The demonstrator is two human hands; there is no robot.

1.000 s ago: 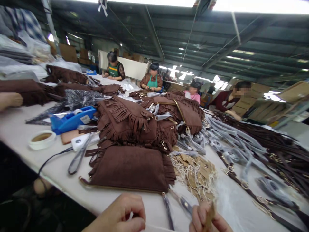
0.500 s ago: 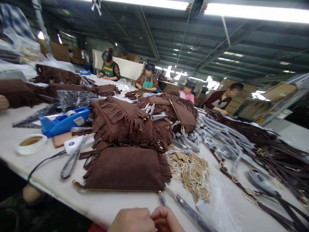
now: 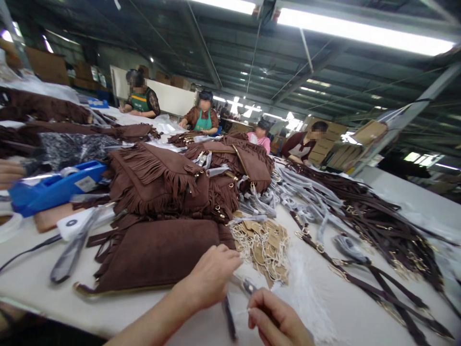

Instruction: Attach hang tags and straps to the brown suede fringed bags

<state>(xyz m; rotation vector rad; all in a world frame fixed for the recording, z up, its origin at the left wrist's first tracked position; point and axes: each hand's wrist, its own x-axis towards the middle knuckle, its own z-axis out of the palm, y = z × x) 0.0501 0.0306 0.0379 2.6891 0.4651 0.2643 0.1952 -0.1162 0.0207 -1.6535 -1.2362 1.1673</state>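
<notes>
My left hand [image 3: 214,275] reaches over the right front corner of a dark brown fringed bag [image 3: 162,252]. Its fingers are bent together, and whatever they hold is hidden. Closer to me, my right hand [image 3: 277,319] is closed in a pinch; a tiny pale bit shows at the fingertips, too small to name. Between the hands lies part of a plastic-wrapped strap [image 3: 248,287], and a short dark strip [image 3: 229,319] hangs below my left wrist. Just beyond my left fingers is a pile of brown paper tags with white strings [image 3: 264,245].
More fringed bags [image 3: 154,178] are stacked behind. A blue tape dispenser [image 3: 57,185] and a wrapped strap [image 3: 74,250] lie left. Dark straps with metal clasps [image 3: 382,230] cover the right side. Several people sit across the table; another person's hand [image 3: 10,174] shows at far left.
My hands were together at the table's front edge. Now my left hand has moved forward over the bag's corner, and my right has shifted right. The view has turned rightward.
</notes>
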